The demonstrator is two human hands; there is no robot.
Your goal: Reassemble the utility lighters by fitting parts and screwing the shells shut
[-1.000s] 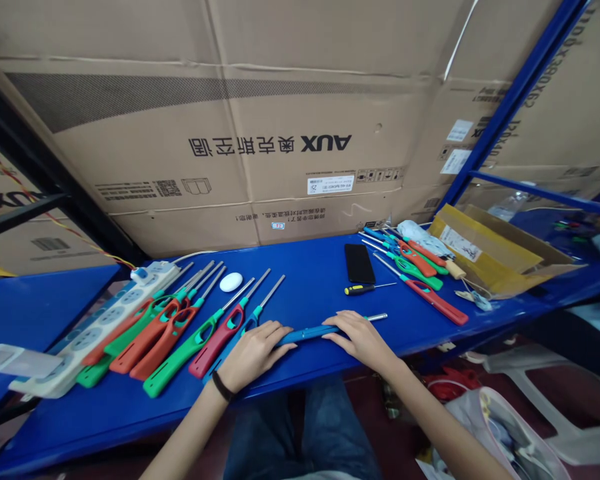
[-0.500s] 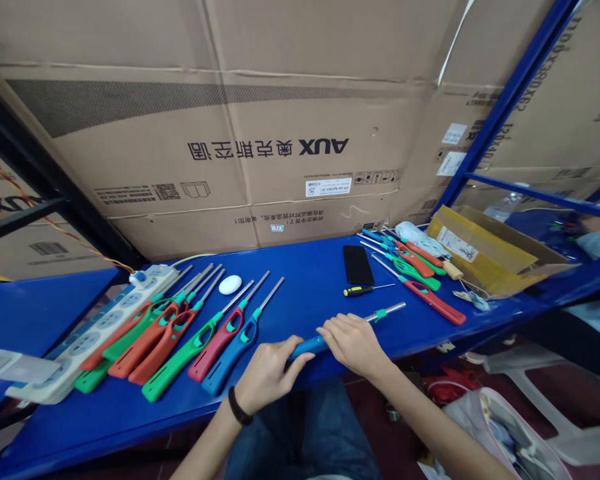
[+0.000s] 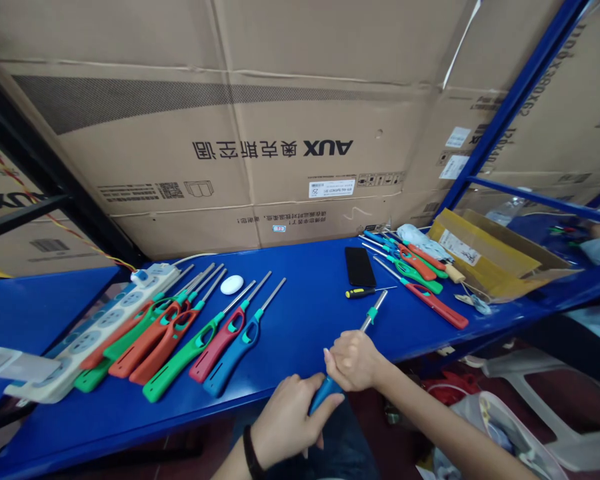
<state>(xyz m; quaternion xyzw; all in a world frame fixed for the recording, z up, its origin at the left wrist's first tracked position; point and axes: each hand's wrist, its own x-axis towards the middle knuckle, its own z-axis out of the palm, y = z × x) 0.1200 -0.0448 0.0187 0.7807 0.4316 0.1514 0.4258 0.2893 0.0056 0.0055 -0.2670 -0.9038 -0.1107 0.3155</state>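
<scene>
Both hands grip one blue gas lighter (image 3: 325, 393) over the front edge of the table. My left hand (image 3: 293, 417) is closed around the lower end of its handle. Higher up, my right hand (image 3: 354, 360) is wrapped around the upper part, hiding the trigger area. Beyond the right fist the metal tube points up and right, with a loose green piece (image 3: 373, 315) around it. To the left lie a blue lighter (image 3: 233, 360), a red lighter (image 3: 219, 347) and a green lighter (image 3: 180, 363), side by side, tubes pointing away.
Several orange and green lighters (image 3: 145, 340) lie against a white power strip (image 3: 115, 313). A white oval object (image 3: 231, 285), black phone (image 3: 360, 267) and yellow-black screwdriver (image 3: 361, 293) are farther back. At right are more lighters (image 3: 435, 303) and an open yellow-taped box (image 3: 485, 260). Large cardboard (image 3: 280, 100) stands behind.
The held lighter has turned so its tube points more steeply away from me. My left hand has come lower and nearer; my right hand now wraps it in a fist.
</scene>
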